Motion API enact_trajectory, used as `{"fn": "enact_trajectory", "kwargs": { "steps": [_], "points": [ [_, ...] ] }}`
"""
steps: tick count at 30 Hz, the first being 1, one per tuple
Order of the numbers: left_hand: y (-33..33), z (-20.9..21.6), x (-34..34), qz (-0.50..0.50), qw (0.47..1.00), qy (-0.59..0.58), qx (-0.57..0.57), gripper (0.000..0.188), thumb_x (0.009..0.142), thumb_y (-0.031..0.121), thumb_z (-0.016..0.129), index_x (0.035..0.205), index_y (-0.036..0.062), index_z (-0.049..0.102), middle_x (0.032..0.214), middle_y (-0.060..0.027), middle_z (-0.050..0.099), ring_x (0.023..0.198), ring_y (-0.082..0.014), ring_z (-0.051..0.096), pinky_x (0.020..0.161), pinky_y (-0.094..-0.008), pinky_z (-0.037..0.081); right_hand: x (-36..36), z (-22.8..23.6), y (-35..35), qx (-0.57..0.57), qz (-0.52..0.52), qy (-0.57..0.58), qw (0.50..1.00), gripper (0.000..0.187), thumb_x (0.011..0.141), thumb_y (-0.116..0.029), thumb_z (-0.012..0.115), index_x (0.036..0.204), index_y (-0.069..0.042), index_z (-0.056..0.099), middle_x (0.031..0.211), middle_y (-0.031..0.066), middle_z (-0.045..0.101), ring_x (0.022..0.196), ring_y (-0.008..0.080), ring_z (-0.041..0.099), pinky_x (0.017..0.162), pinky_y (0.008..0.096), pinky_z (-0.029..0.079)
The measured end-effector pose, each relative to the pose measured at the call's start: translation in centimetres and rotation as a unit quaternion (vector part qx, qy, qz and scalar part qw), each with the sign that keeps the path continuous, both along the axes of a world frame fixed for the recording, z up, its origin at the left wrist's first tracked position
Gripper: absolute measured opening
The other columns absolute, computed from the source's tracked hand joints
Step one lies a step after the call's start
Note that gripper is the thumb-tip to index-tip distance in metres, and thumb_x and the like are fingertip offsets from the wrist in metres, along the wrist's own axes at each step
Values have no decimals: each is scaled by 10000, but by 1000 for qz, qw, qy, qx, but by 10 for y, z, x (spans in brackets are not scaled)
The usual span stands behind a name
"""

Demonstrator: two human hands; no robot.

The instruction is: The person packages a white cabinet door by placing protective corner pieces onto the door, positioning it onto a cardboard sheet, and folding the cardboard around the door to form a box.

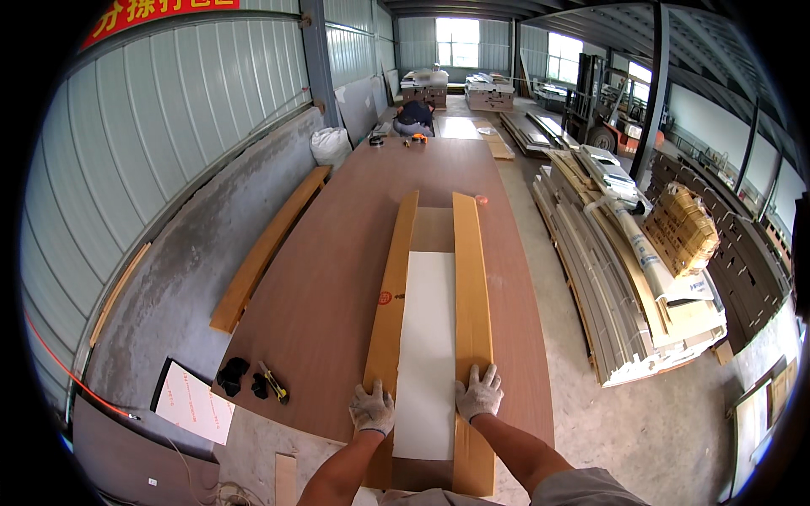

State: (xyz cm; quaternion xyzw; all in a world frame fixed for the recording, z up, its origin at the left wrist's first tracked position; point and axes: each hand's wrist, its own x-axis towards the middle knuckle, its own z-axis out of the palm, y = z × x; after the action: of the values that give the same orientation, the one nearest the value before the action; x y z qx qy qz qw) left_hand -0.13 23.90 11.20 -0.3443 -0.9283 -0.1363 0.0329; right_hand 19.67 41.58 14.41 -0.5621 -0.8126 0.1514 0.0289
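Observation:
A long, narrow cardboard carton (473,295) lies on the brown tabletop, its two long flaps raised along the sides. Between the flaps rests a flat white panel (427,346), shorter than the carton at both ends. My left hand (372,410), in a pale knit glove, lies on the left flap near the close end with its fingers pointing forward. Over the right flap my gloved right hand (480,395) is laid with fingers spread, its thumb toward the white panel. What the undersides of both hands touch is hidden.
A yellow utility knife (274,384) and black items (232,376) lie at the table's near left. Tape rolls (418,138) sit at its far end, where a person (414,118) crouches beyond. Stacked panels (603,270) stand right, a forklift (609,110) farther back.

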Motion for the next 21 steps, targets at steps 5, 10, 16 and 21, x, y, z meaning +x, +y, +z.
{"fn": "enact_trajectory", "kwargs": {
  "steps": [5,10,16,21],
  "points": [
    [1,1,1,3,1000,5,-6,524,1033,380,623,1518,187,584,1430,-292,531,1236,-477,615,1054,-596,500,0,0,1,-4,1,-7,1000,807,1057,-602,518,1708,-152,361,1773,303,198,1586,488,303,1203,610,386],
    [5,14,5,20,998,-48,-40,560,1038,416,613,1566,236,561,1507,-266,494,1283,-455,602,1071,-574,496,2,3,1,-8,-1,-4,1000,806,1061,-605,502,1712,-154,352,1773,305,196,1588,485,300,1212,603,377],
    [2,9,2,16,998,-44,-30,558,1058,414,581,1582,224,545,1503,-248,484,1284,-467,591,1100,-583,479,0,7,0,-22,2,-13,1000,807,1075,-610,480,1722,-154,325,1783,295,176,1605,481,273,1228,596,362],
    [3,18,7,24,998,-53,-35,562,1062,416,577,1591,232,543,1540,-239,466,1305,-468,588,1120,-569,473,1,16,-2,-36,3,-20,999,813,1085,-615,463,1733,-152,300,1795,285,149,1621,480,246,1240,592,351]
  ]
}}
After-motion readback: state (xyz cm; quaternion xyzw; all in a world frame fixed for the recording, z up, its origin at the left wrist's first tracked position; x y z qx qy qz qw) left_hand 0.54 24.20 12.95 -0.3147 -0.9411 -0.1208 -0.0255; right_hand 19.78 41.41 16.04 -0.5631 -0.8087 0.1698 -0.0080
